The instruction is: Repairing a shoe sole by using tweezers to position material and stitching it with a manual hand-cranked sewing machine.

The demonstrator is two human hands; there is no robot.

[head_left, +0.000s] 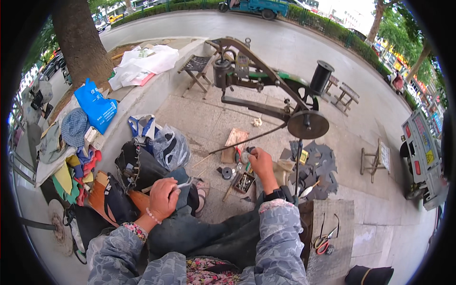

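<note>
My left hand [164, 197], a beaded bracelet at its wrist, is closed around a thin, bent grey metal piece [185, 183] above my left knee. Its kind is hard to make out. Further right, my right hand [262, 166] is held over the ground with the fingers pinched together. A small greyish thing [245, 156] shows at its fingertips; whether it is gripped I cannot tell. Below that hand sits a small open box of metal bits [244, 182], beside a dark round spool [227, 173]. A dark apron [204, 237] covers my lap.
A hand-cranked sewing machine [270, 85] stands ahead, its long rod slanting down leftward. Dark leather scraps [320, 166] lie right of my hand. Red-handled scissors [324, 244] rest on a board [339, 216]. Bags [173, 147] and cloth scraps crowd the left. Stools [377, 159] stand beyond.
</note>
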